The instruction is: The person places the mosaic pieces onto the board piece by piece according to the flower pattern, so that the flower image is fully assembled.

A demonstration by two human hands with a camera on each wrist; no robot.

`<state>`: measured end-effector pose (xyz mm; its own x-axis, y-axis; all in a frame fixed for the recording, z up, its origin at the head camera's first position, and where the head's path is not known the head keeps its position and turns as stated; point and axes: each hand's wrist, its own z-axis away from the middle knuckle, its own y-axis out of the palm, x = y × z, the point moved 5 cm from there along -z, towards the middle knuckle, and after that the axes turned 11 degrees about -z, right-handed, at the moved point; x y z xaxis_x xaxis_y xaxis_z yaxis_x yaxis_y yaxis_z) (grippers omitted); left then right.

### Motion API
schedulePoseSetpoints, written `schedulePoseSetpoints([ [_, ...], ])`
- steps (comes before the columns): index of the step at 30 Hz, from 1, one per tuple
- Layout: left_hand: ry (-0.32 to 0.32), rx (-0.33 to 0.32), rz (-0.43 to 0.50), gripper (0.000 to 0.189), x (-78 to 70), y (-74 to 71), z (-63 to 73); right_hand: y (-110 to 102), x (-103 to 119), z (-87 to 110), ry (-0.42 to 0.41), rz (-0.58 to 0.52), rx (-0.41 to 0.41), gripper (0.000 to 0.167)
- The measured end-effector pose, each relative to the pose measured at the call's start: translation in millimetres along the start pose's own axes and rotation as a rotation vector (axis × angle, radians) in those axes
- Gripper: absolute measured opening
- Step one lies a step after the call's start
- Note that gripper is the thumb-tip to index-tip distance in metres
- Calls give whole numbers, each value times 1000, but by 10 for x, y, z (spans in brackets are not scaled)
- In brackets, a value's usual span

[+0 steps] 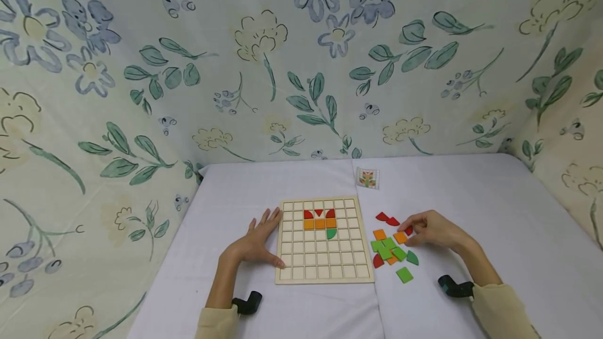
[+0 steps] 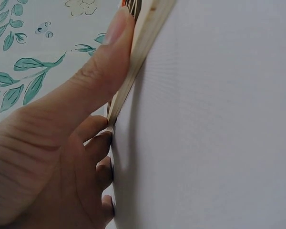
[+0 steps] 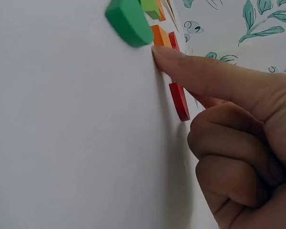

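My left hand [image 1: 256,242] rests at the left side of the wooden grid board [image 1: 294,273], fingers spread along its edge. Its thumb [image 2: 93,71] lies over the board's rim in the left wrist view. Set in the board are a red triangle [image 1: 319,213] between two red curved pieces, a row of orange squares [image 1: 320,223] and a green curved piece [image 1: 332,234]. Right of the board, my right hand [image 1: 435,232] has thumb and forefinger around an orange square tile [image 1: 400,237], with the thumb tip against it. A red piece [image 3: 179,101] lies beneath that hand.
Loose light green squares [image 1: 404,275], a dark green curved piece [image 1: 412,258], orange squares [image 1: 379,234] and red pieces [image 1: 381,216] lie scattered right of the board. A small pattern card [image 1: 367,178] lies behind them on the white cloth. Floral fabric [image 1: 301,67] hangs behind the table.
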<state>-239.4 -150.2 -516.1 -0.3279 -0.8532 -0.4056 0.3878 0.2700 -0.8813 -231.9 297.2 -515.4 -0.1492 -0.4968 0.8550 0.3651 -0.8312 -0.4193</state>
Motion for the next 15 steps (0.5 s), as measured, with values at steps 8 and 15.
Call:
schedulePoseSetpoints([
  [8, -4, -4, 2, 138, 5, 2, 2, -37, 17, 14, 0, 18, -54, 34],
  [15, -1, -4, 5, 137, -7, -7, 13, -36, 17, 6, 3, 7, -58, 33],
])
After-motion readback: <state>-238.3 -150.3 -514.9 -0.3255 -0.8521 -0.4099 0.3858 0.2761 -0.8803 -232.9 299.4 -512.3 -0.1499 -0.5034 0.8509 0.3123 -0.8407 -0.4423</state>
